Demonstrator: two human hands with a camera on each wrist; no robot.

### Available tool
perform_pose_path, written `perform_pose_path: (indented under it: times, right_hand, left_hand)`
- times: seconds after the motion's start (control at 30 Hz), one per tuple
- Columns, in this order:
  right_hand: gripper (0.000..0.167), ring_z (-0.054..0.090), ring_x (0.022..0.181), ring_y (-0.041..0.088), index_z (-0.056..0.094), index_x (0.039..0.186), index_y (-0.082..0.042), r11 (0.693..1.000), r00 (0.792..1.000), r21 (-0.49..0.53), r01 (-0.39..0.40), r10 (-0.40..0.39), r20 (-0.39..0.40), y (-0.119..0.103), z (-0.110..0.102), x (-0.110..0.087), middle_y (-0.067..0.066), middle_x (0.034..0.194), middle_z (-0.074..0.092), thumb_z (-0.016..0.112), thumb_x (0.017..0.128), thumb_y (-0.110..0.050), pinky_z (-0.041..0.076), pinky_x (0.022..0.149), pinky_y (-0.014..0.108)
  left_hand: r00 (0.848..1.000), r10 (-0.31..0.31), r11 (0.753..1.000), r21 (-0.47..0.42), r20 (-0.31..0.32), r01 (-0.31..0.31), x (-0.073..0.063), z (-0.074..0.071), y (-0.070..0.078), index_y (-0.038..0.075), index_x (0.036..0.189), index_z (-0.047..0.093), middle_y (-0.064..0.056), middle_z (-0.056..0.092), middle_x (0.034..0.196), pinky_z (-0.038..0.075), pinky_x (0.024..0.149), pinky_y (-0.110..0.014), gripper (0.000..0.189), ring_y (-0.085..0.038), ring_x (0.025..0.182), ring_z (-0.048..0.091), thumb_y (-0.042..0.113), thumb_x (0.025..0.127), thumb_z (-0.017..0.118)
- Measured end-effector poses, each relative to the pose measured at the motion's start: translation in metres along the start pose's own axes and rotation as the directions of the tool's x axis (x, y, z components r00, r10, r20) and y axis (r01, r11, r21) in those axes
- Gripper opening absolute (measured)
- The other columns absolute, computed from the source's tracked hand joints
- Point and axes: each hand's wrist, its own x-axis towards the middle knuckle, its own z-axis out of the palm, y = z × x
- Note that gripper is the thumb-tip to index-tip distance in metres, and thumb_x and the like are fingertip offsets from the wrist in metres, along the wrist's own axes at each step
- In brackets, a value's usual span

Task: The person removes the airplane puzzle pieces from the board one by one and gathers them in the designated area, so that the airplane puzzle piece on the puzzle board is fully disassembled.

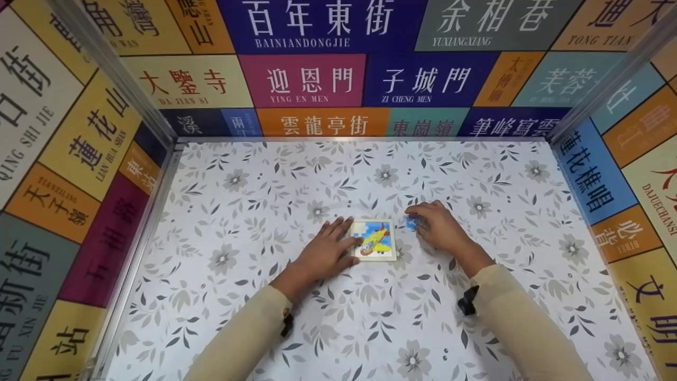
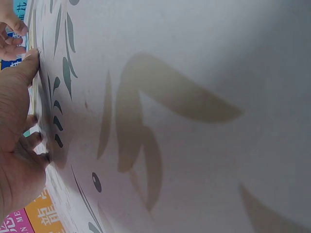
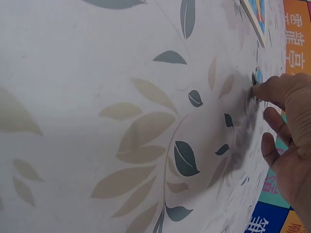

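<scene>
A small framed jigsaw puzzle [image 1: 383, 241] lies flat on the patterned cloth, showing a yellow plane with red parts on a blue sky. A pale patch without picture shows at its upper left. My left hand [image 1: 328, 248] rests along the frame's left side, fingers spread and thumb at the lower left corner. Just right of the frame, my right hand [image 1: 439, 227] pinches a blue puzzle piece [image 1: 411, 223] between thumb and fingers, low over the cloth. The right wrist view shows the thumb and fingertips [image 3: 258, 90] at this piece, which is mostly hidden.
White cloth [image 1: 264, 185] with grey leaves and flowers covers the table. Upright panels with coloured street-name signs [image 1: 312, 79] enclose the back and both sides. A dark strap [image 1: 467, 300] is at the right wrist, over a beige sleeve [image 1: 523, 323].
</scene>
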Motion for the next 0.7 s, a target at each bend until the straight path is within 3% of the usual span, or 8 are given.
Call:
perform_pose_path:
  times: [0.27,0.47,0.7]
  right_hand:
    - [0.045,0.064,0.122,0.043,0.071,0.14,-0.002,1.0,1.0,0.012,0.009,-0.009,-0.003,0.0,0.0,-0.003,0.019,0.132,0.076,0.075,0.096,0.007,0.053,0.108,0.061]
    - [0.043,0.066,0.125,0.043,0.073,0.139,-0.003,1.0,1.0,0.024,-0.004,0.005,-0.025,-0.01,0.004,-0.003,0.02,0.133,0.074,0.082,0.098,-0.007,0.054,0.11,0.061]
    - [0.044,0.068,0.125,0.04,0.074,0.138,-0.003,0.999,0.999,0.016,0.041,-0.04,-0.034,-0.027,0.014,-0.002,0.018,0.135,0.072,0.085,0.1,-0.022,0.057,0.108,0.059]
  left_hand:
    - [1.0,0.006,1.0,-0.016,-0.004,-0.006,0.0,-0.002,0.001,0.022,0.161,0.059,-0.019,0.025,0.184,0.02,0.139,-0.064,0.054,-0.044,0.171,0.022,0.048,0.114,0.058]
    - [1.0,-0.001,0.999,-0.036,0.0,0.001,-0.001,-0.001,0.001,0.022,0.161,0.059,-0.018,0.023,0.185,0.016,0.14,-0.062,0.055,-0.043,0.172,0.019,0.049,0.113,0.059]
    - [1.0,-0.015,1.0,-0.023,0.01,0.015,0.001,0.001,0.001,0.024,0.162,0.058,-0.015,0.021,0.185,0.016,0.141,-0.061,0.055,-0.041,0.173,0.018,0.051,0.114,0.056]
